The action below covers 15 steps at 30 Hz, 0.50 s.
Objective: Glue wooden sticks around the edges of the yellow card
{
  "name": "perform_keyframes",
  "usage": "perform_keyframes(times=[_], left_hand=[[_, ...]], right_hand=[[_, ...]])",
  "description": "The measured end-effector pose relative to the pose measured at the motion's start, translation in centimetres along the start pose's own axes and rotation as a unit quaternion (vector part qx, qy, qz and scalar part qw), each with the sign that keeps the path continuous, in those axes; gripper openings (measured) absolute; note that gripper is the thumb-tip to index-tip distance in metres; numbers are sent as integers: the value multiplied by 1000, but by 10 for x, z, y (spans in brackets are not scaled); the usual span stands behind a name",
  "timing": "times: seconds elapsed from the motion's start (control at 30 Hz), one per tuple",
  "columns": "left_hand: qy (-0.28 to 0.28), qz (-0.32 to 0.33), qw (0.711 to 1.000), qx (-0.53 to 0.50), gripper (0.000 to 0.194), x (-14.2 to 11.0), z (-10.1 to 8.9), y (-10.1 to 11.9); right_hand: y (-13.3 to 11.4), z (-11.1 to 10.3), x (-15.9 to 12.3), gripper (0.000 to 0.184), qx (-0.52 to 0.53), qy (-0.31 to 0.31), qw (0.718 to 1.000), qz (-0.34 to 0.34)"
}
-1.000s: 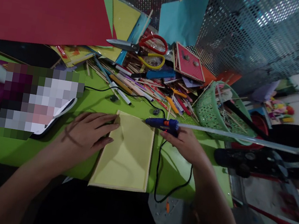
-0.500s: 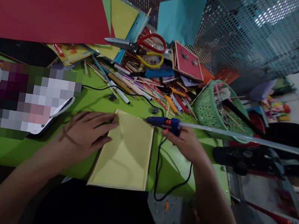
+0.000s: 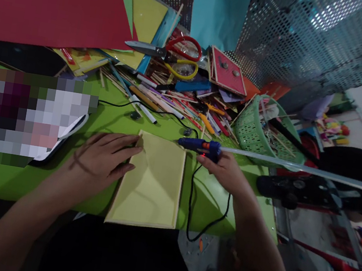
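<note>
A yellow panel with a thin raised border [image 3: 150, 185] lies at the front edge of the green table. My left hand [image 3: 104, 155] rests at its left side, fingers stretched out with the tips on the border. In my right hand [image 3: 225, 170] is a blue glue gun [image 3: 196, 145], its small light glowing red. The nozzle is at the panel's upper edge, near the right corner; whether it touches cannot be made out. A long clear glue stick [image 3: 293, 164] sticks out of the gun's back. A black cord [image 3: 190, 219] loops below the gun.
Scissors [image 3: 166, 53], pens and thin wooden sticks [image 3: 172, 102] lie heaped behind the panel. A green basket [image 3: 253, 124] stands at the right. Red paper [image 3: 51, 0] is at the back left, above a blurred-out device [image 3: 80, 131]. A black camera-like object [image 3: 289, 189] sits beyond the right table edge.
The view has shifted slightly. The glue gun's nozzle has moved a very little along the panel's upper edge; my left hand keeps its place on the border.
</note>
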<state>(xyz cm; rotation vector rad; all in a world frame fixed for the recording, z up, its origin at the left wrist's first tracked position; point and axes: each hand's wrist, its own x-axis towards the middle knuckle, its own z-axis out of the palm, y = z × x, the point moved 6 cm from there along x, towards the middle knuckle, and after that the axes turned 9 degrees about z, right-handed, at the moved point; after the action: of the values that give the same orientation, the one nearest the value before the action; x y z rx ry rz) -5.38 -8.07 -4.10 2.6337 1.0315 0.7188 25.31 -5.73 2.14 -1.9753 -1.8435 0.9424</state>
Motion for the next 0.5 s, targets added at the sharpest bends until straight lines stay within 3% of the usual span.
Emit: perform_keyframes(times=[0.17,0.5], left_hand=[[-9,-11,1000,-10,37,0,2,-1],[-2,-12,1000,-7,36,0,2,-2]], right_hand=[[2,-2,-1,42,42,-6,999,15],[4,3,1,40,-10,-15,1000,12]])
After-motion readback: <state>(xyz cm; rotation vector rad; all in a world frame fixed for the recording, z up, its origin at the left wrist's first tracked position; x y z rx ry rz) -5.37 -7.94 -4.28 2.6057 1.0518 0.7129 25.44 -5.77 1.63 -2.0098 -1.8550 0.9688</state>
